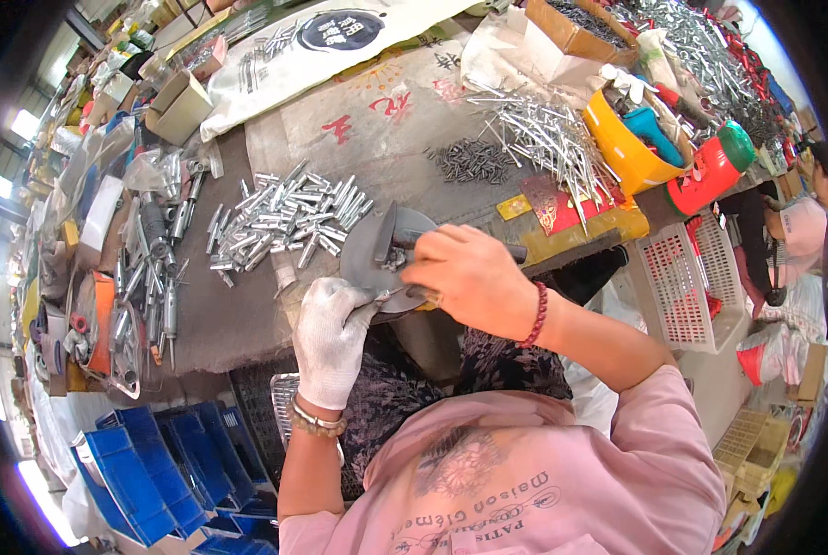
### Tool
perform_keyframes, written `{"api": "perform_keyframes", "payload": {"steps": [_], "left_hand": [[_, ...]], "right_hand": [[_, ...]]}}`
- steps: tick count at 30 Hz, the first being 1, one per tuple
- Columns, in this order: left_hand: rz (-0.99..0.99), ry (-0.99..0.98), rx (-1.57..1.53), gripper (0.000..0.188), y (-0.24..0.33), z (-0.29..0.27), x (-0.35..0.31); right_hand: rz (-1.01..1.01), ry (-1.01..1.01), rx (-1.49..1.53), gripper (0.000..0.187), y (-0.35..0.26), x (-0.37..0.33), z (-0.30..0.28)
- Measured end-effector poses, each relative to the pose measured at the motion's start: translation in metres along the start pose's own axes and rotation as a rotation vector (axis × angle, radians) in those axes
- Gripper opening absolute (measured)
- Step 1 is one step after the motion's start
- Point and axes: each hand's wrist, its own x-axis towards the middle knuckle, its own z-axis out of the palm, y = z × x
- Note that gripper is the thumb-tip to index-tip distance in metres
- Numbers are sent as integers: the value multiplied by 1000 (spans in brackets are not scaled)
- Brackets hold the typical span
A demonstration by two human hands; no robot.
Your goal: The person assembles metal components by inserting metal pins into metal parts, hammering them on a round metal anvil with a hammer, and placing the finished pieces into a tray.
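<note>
My left hand point(329, 340), in a white knit glove, is closed with thumb and fingers on a slim metal piece point(388, 295) at the table's near edge. My bare right hand point(477, 280) has its fingers pinched together just right of that piece; what they hold is hidden. Both hands meet over the near side of a round grey metal plate point(363, 250) with an upright dark metal part point(391, 227) on it. A dark bar point(518, 252) shows beyond my right hand. Left of the plate lies a heap of short shiny metal tubes point(289, 217).
Small dark pins point(474, 161) and long thin metal rods point(548, 139) lie piled on the worktable point(215, 324). A yellow tub point(617, 143) stands far right, beside a red and green container point(714, 171). Tools point(155, 250) crowd the left. Blue bins point(141, 472) sit below, lower left.
</note>
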Motion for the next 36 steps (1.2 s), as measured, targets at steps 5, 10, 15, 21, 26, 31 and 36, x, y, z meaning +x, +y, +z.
{"api": "perform_keyframes", "payload": {"steps": [5,10,15,21,26,31,36], "left_hand": [[-16,6,15,17,2,1,-1],[-7,32,4,18,3,2,0],[-2,64,-5,18,1,2,-2],[-8,33,12,11,-2,5,-1],[44,57,24,16,1,3,-1],[9,37,93,9,-2,5,-2],[6,4,90,9,-1,2,-1]], "right_hand": [[231,138,-249,17,65,0,-31],[228,48,-389,16,96,8,-37],[118,-129,-489,14,102,21,-30],[202,-91,-397,17,85,19,-41],[67,-49,23,33,33,24,-30],[-1,-73,215,41,-15,32,12],[290,-64,564,61,-22,32,11]]}}
